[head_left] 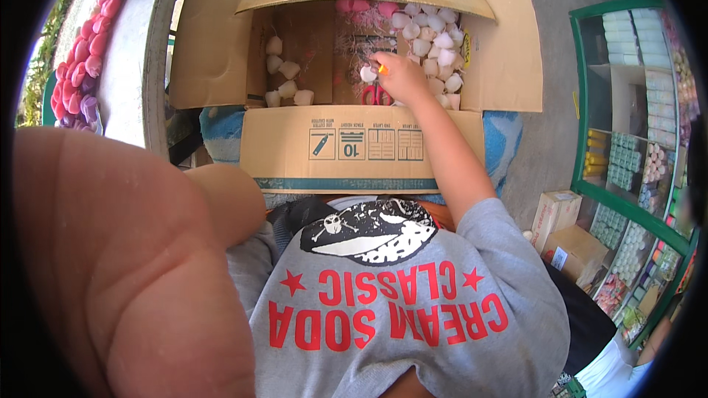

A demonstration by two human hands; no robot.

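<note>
My right hand reaches into an open cardboard box, its fingers closed on a small orange thing whose kind I cannot make out. Just beside the fingertips is a small white rounded piece; whether they touch it is unclear. Red scissor handles lie under the hand. Many similar white pieces, some trailing thin threads, are heaped at the box's right side, and several others sit at its left. Very close at the lower left looms my left hand, its fingers out of view.
Pink pieces and thread scraps lie at the box's far side. On the left, a pale ledge stands beside a row of red and pink pieces. A green-framed glass cabinet and small cartons stand at the right.
</note>
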